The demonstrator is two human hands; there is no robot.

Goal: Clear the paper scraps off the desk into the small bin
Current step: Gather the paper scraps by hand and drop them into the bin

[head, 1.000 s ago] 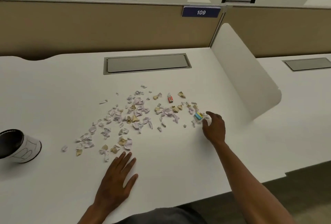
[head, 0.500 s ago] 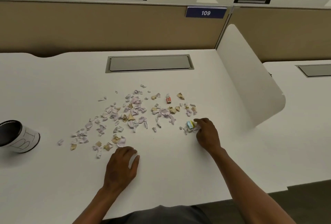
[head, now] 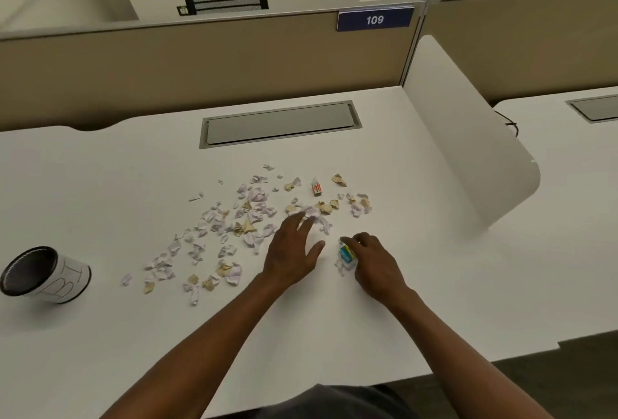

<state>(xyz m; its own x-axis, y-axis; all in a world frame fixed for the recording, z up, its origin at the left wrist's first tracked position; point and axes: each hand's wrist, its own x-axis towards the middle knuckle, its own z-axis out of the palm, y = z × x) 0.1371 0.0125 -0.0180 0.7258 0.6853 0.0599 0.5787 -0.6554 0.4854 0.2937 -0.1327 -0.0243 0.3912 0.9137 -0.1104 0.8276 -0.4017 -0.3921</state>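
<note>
Table [head: 100, 184]: smooth, matt white laminate. Paper scraps [head: 254, 214]: crumpled, matt, white and tan. Small bin [head: 43, 276]: white paper wrap, dark glossy rim. Partition [head: 200, 60]: matt cloth-like tan.

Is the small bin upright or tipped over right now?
Tipped. The small bin lies on its side on the desk, dark opening facing left, apart from the scraps.

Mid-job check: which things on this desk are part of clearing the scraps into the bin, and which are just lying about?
Part of the job:
paper scraps, scattered mid-desk
small bin, at the left edge
left hand, fingers spread over the scraps
right hand, curled around a blue-and-yellow scrap

Just lying about:
cable tray lid
white side divider
109 sign
</note>
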